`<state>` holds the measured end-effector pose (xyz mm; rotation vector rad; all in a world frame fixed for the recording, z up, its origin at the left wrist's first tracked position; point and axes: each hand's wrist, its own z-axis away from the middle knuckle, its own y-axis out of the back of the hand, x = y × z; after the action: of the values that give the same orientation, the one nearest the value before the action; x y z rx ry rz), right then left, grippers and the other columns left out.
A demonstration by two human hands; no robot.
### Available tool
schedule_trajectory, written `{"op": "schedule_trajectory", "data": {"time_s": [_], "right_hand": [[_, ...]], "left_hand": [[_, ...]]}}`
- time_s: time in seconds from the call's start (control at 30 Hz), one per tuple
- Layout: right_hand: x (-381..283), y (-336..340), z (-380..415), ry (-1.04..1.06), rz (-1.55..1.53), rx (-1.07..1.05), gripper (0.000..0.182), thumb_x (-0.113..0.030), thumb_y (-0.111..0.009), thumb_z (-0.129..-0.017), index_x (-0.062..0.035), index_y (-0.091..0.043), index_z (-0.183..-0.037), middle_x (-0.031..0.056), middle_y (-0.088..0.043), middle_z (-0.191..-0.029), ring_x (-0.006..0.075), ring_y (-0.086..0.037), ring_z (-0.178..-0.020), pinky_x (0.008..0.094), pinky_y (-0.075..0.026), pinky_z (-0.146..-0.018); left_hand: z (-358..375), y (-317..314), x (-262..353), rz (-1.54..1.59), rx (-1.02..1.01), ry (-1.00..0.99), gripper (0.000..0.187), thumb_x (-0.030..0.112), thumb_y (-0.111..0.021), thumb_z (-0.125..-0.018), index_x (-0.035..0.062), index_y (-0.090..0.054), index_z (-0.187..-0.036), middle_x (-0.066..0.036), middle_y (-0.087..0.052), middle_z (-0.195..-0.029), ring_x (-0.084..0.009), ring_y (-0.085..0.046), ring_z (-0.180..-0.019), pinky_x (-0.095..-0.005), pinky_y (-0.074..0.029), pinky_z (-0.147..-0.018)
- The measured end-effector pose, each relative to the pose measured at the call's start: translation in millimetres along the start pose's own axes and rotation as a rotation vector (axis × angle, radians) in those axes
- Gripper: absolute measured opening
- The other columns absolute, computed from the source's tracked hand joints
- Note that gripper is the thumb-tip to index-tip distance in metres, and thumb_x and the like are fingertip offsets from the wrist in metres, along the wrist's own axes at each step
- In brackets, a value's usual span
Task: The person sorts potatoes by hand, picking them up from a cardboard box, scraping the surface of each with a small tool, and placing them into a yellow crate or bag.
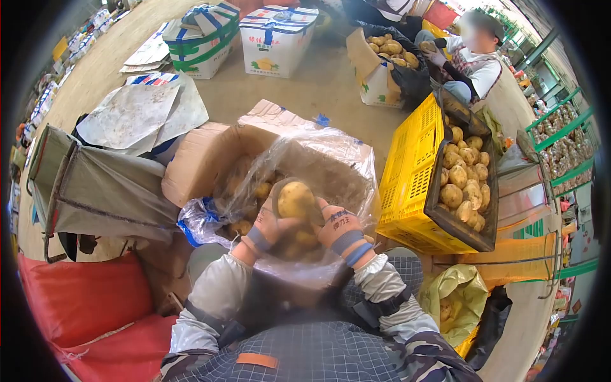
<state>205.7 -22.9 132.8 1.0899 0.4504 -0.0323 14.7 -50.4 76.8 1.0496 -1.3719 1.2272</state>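
Observation:
Over the open carton, my left hand (266, 224), in a printed work glove, is closed round a large yellow potato (295, 199). My right hand (337, 228), gloved the same way, curls against the potato's right side. Just below, between the hands, a second potato (304, 240) is blurred; which hand bears it I cannot make out. The cardboard carton (197, 159) has a clear plastic liner (305, 143) folded out over its rim. More potatoes (262, 190) lie inside, partly hidden by the plastic and my left hand.
To the right, a tilted yellow crate (410, 172) holds several potatoes (471, 172). A green sack (455, 296) stands below it. Red cushions (89, 293) and a cloth-covered frame (108, 184) are at left. White cartons (277, 48) stand behind; a co-worker (477, 63) sits at the back right.

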Motion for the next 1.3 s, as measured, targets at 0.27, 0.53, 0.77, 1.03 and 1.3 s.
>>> {"op": "schedule_trajectory", "data": {"time_s": [0.27, 0.53, 0.77, 1.03, 1.3], "right_hand": [[1, 13, 8, 0.0, 0.08, 0.016, 0.069, -0.034, -0.069, -0.083, -0.0145, -0.044, -0.144, 0.0194, -0.067, -0.115, 0.0337, -0.065, -0.107, 0.0406, -0.052, -0.091], [46, -21, -7, 0.184, -1.143, 0.031, 0.064, -0.021, -0.068, -0.086, -0.0079, -0.044, -0.144, 0.0125, -0.066, -0.114, 0.0201, -0.066, -0.096, 0.0338, -0.054, -0.081], [34, -9, 9, 0.171, -1.511, -0.008, 0.051, -0.024, -0.058, -0.092, -0.0017, -0.05, -0.137, 0.0038, -0.065, -0.097, 0.0095, -0.06, -0.079, 0.0225, -0.048, -0.065], [34, -13, 4, 0.128, -1.367, -0.161, 0.05, -0.035, -0.067, -0.09, -0.0034, -0.058, -0.128, 0.0103, -0.067, -0.108, 0.015, -0.065, -0.087, 0.0267, -0.053, -0.07], [35, -19, 0, 0.131, -0.567, 0.377, 0.037, -0.027, -0.067, -0.088, -0.0033, -0.065, -0.117, 0.0162, -0.072, -0.097, 0.0255, -0.069, -0.088, 0.0338, -0.054, -0.079]], "left_hand": [[-2, -9, -3, 0.011, -0.077, 0.079, 0.077, 0.02, -0.083, -0.073, 0.0065, -0.043, -0.138, -0.009, -0.057, -0.125, -0.0186, -0.053, -0.118, -0.0335, -0.044, -0.101], [-5, 0, -22, 0.017, 0.022, 0.099, 0.058, 0.023, -0.067, -0.093, 0.0036, -0.044, -0.143, -0.01, -0.054, -0.137, -0.018, -0.051, -0.122, -0.0322, -0.042, -0.104], [-2, 8, 22, 0.103, -0.058, 0.133, 0.046, 0.015, -0.063, -0.094, 0.0021, -0.053, -0.137, -0.008, -0.062, -0.123, -0.0143, -0.054, -0.116, -0.0304, -0.045, -0.099], [12, -16, 30, 0.473, -0.155, 0.171, 0.06, 0.024, -0.065, -0.091, 0.0076, -0.042, -0.144, -0.008, -0.055, -0.129, -0.0175, -0.056, -0.114, -0.0323, -0.052, -0.093], [1, -14, 8, 0.431, -0.069, 0.179, 0.06, 0.025, -0.07, -0.084, 0.0076, -0.048, -0.137, -0.008, -0.059, -0.125, -0.0193, -0.06, -0.11, -0.033, -0.054, -0.091]]}}
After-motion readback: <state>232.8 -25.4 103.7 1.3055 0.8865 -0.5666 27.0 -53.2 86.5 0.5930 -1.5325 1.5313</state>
